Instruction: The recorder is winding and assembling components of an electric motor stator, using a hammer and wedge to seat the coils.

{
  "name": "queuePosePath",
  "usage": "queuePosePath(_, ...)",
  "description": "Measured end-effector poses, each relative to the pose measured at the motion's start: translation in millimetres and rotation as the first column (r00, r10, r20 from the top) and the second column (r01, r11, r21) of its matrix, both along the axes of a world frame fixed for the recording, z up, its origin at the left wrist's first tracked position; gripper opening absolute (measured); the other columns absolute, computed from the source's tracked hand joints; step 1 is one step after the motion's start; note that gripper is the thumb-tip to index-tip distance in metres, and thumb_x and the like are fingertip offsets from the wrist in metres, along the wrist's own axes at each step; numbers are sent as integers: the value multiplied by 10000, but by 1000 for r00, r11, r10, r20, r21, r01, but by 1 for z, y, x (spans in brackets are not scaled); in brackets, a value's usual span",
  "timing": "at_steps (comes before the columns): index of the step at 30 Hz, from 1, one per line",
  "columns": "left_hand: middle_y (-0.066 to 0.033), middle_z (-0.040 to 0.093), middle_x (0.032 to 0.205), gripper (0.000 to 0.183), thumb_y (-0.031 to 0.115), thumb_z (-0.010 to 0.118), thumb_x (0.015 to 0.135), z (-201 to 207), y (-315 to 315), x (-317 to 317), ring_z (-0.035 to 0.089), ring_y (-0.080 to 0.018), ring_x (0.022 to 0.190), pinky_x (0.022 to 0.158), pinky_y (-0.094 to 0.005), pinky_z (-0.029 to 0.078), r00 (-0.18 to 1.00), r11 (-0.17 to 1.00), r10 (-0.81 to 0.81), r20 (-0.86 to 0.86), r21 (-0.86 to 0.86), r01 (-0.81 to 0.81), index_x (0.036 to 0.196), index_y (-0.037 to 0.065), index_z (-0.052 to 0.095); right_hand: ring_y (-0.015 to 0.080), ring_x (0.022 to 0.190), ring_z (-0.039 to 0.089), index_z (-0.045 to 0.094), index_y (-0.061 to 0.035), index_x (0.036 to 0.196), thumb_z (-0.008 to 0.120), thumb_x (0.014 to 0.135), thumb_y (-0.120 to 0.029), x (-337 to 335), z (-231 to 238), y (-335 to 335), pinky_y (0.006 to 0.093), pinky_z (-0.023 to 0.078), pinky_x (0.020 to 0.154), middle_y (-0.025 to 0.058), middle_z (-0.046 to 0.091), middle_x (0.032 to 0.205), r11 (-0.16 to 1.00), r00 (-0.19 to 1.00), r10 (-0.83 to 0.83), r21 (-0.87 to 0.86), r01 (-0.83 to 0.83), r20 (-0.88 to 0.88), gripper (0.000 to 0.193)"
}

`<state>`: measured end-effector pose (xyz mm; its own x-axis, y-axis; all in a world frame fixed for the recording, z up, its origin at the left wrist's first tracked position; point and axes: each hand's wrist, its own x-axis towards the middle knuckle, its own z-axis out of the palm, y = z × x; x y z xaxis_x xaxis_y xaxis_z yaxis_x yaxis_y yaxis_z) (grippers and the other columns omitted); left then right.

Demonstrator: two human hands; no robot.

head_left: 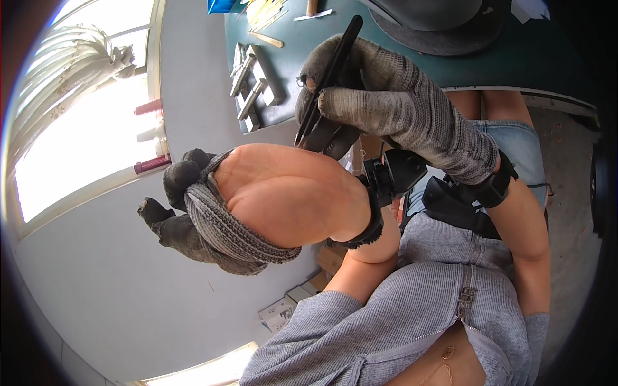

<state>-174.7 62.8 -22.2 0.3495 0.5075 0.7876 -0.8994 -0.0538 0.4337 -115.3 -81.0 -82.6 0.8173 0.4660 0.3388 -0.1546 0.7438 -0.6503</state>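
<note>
My right hand (380, 96), in a worn grey knit glove with holes at the fingertips, pinches a pair of slim black tweezers (335, 71). Their tips point down at the upper edge of my left palm, where dark gloved fingertips also rest. Whether the tips grip anything is too small to tell. Raised in front of me with the palm bare, my left hand (283, 193) has its knit glove (238, 225) rolled back over the fingers. Those dark, bent fingers are apart and hold nothing. Black straps circle both wrists, and the left one carries a small black device (399, 170).
A dark green table (309, 45) lies beyond my hands. On it are metal blocks with cylindrical pins (254, 87), yellow sticks (264, 14) and a large round grey machine part (438, 26). Left, spools (150, 135) stand by a bright window (84, 135). Boxes (283, 312) sit lower down.
</note>
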Motion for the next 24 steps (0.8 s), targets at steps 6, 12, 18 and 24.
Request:
queuePosePath(6,-45,552,999,167,72,458,933,-6,8,-6,560,-127,928,819,-194,443,595,582,-769,234,-130,803,1057,-16,526,110,954,594,539,-65,1135,624,864,-86,-1,2,-2,268,500,852,23,608,1012,1000,1000,19,-6,-19,-8,284)
queuePosePath(12,-50,555,1021,182,60,456,931,-20,25,-15,561,-131,946,821,-195,444,-435,-765,-507,744,-156,625,1081,-19,523,114,959,593,538,-56,1133,636,855,-83,-1,0,2,272,498,854,23,607,1013,998,1000,17,55,-18,14,296)
queuePosePath(18,-56,558,1044,199,47,455,929,-25,33,-16,562,-135,964,823,-196,446,-440,-832,-433,787,-160,531,1104,-22,521,117,959,594,539,-58,1125,634,856,-89,0,2,1,274,499,848,24,611,998,995,996,82,62,-80,-34,287)
queuePosePath(24,-62,561,1067,218,34,454,928,-25,40,-15,562,-138,982,826,-197,448,-432,-849,-410,803,-163,503,1127,-25,519,117,954,596,539,-57,1113,622,855,-74,0,5,0,278,495,856,25,613,995,997,998,57,61,-56,-18,271)
